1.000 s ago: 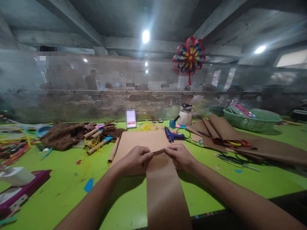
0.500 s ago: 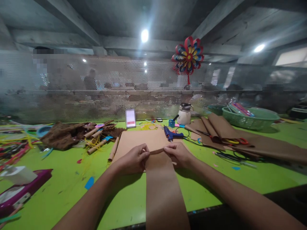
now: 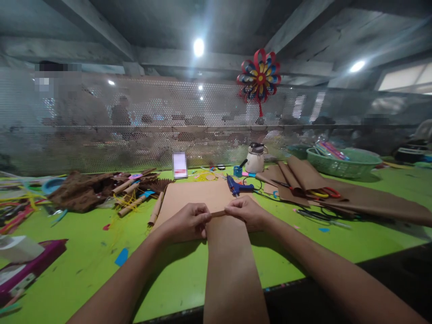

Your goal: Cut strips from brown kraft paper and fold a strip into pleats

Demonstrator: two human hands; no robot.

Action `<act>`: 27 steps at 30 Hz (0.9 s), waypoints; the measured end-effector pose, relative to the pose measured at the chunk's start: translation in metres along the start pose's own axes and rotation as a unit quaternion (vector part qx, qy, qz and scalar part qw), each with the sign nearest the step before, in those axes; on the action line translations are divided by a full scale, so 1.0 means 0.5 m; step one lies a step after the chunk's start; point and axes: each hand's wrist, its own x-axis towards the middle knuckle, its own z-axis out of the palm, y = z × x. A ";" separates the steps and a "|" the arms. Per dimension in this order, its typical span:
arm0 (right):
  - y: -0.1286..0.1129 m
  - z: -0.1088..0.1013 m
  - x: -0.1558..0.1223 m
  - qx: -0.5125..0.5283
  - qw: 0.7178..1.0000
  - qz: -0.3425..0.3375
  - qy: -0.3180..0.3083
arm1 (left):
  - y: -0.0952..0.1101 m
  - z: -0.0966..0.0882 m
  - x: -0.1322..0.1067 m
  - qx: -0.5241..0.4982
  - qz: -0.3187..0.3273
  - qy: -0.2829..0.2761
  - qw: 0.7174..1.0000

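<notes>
A long strip of brown kraft paper (image 3: 229, 261) runs from the table's near edge away from me, over a larger brown sheet (image 3: 199, 195). My left hand (image 3: 187, 222) and my right hand (image 3: 248, 212) are both closed in a pinch on the strip's far end, where a narrow fold (image 3: 218, 213) is raised between the fingertips. The hands sit close together at the middle of the green table (image 3: 84, 265).
A blue glue gun (image 3: 236, 185) lies just beyond the sheet. Rolled paper tubes (image 3: 135, 204) and brown scraps lie left. Brown sheets with scissors (image 3: 320, 193) and a green basket (image 3: 340, 165) are right. A phone (image 3: 179, 165) and white pot (image 3: 254, 158) stand by the mesh screen.
The hands have drawn closer together on the strip's end and the fold looks tighter. The view has shifted slightly to the right.
</notes>
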 end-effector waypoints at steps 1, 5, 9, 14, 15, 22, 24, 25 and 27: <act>-0.002 -0.007 0.000 0.024 1.000 0.005 -0.015 | -0.002 -0.002 -0.001 -0.019 0.001 -0.006 1.000; -0.018 -0.030 -0.005 0.192 0.981 0.004 -0.026 | -0.002 -0.003 -0.004 -0.097 0.029 -0.013 0.995; -0.037 -0.026 -0.020 0.294 0.955 -0.009 -0.043 | -0.005 0.008 0.001 -0.182 0.045 -0.043 0.981; -0.053 0.000 -0.042 0.204 0.965 -0.033 -0.161 | -0.006 0.029 0.008 -0.154 0.054 -0.084 0.983; -0.056 0.004 -0.044 0.191 0.967 -0.054 -0.162 | -0.004 0.032 0.007 -0.150 0.052 -0.088 0.983; -0.068 0.009 -0.033 0.236 0.970 -0.056 -0.033 | 0.010 0.035 0.004 -0.167 -0.003 -0.037 0.985; -0.059 0.004 -0.023 0.240 0.971 -0.005 0.009 | 0.006 0.023 0.006 -0.185 -0.011 0.001 0.983; -0.051 0.002 -0.017 0.216 0.976 0.016 0.013 | 0.001 0.016 0.008 -0.192 -0.010 0.020 0.981; -0.033 0.001 -0.007 0.142 0.989 0.042 -0.014 | -0.010 0.005 0.014 -0.196 -0.002 0.059 0.979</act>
